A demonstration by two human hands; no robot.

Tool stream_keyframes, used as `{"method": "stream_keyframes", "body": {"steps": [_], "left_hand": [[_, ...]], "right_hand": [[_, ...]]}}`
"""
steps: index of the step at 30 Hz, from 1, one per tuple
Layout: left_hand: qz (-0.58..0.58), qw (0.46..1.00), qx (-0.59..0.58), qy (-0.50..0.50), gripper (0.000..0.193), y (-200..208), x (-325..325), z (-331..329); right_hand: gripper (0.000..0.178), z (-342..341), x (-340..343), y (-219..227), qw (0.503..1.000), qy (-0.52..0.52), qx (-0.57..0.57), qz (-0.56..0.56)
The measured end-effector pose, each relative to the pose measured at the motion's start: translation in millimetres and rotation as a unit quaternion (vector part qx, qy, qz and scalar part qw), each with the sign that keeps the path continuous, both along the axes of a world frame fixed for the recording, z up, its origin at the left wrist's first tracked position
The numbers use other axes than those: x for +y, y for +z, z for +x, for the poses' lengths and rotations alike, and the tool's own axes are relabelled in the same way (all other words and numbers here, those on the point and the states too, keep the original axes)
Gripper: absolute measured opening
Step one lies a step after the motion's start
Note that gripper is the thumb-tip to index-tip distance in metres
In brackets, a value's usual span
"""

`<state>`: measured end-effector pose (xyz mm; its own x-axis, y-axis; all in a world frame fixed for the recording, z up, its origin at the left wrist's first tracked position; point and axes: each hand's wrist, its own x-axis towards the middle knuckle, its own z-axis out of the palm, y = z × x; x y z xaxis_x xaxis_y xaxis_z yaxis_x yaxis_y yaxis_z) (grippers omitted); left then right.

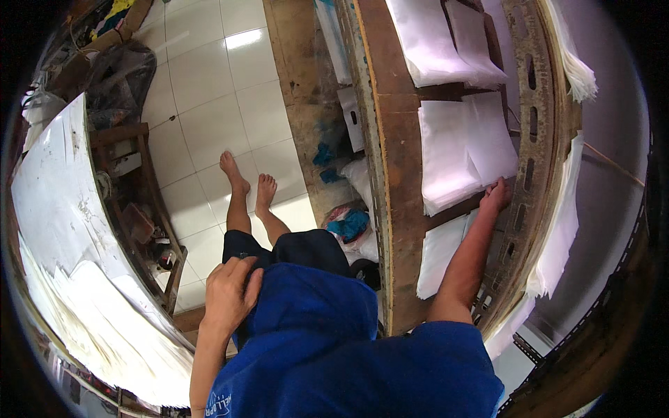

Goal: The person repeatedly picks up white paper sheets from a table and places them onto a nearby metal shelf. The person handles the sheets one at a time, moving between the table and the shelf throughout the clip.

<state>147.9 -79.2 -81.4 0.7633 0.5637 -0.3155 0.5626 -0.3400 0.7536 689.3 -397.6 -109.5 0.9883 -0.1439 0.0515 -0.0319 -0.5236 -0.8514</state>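
Observation:
My right arm reaches out over a brown wooden shelf [404, 209]. At the near right corner of a stack of white sheets [453, 157], my right hand [495, 196] has its fingers bent and closed on the edge; the fingertips are partly hidden. The sheets on the right of that stack lie slightly turned over those on the left. My left hand [232, 289] rests by my hip, beside the hem of my blue shirt, with loosely bent fingers, thumb apart, and nothing visible in it.
More white sheets [442, 45] lie farther along the shelf, and another pile [439, 258] lies nearer. A rusty slotted metal upright [533, 118] runs along the right. Large white sheets [90, 313] are stacked at left. Bags [352, 223] sit under the shelf.

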Motion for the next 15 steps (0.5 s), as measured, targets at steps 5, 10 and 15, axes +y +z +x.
{"method": "stream_keyframes", "body": {"steps": [5,10,15], "left_hand": [[-0.015,0.999,0.034,-0.001,0.019,-5.6,-6.6,-6.0],[-0.021,0.999,0.04,-0.005,0.019,-4.3,-7.9,-1.7],[0.0,1.0,0.03,-0.002,0.018,1.5,-0.9,-0.5]], "right_hand": [[0.021,49.2,-39.3,-35.7,0.962,-0.122,-0.049,-0.238],[0.027,59.3,-57.6,-44.5,0.965,-0.122,-0.057,-0.224],[0.037,66.9,-73.6,-43.9,0.965,-0.098,0.004,-0.242]]}}
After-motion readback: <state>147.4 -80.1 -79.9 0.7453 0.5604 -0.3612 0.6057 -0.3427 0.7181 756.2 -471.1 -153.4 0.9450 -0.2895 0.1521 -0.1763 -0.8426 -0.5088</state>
